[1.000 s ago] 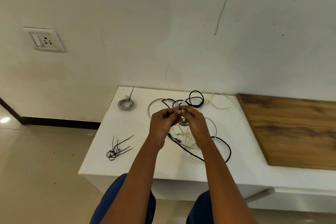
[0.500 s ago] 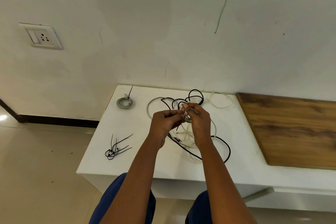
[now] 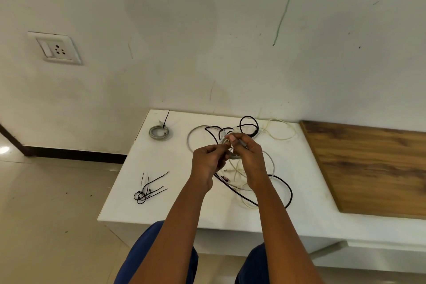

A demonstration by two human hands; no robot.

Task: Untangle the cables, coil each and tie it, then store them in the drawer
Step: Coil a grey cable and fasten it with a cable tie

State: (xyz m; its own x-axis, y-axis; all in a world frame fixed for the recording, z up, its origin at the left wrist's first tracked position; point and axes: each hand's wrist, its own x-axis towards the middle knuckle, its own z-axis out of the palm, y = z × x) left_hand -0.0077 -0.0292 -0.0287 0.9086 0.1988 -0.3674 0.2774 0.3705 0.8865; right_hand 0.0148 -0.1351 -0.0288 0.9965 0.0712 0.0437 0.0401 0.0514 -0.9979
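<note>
A tangle of black, grey and cream cables [image 3: 274,180] lies on the white table [image 3: 175,212]. Above it my right hand [image 3: 247,157] grips a small coil of grey cable [image 3: 234,155], thumb on top. My left hand [image 3: 207,161] pinches the same grey cable just left of the coil. One grey cable [image 3: 158,132], coiled and tied with a black tie, lies at the table's back left. A bunch of black zip ties [image 3: 148,189] lies near the front left edge.
A wooden panel [image 3: 373,166] adjoins the table on the right. The wall behind carries a socket plate [image 3: 55,48]. Tiled floor runs to the left, and blue-clad knees [image 3: 161,258] show below the table's front edge.
Both hands stay together over the tangle, working the grey coil; the right hand has turned slightly with its thumb now on top. The view shifted a little.
</note>
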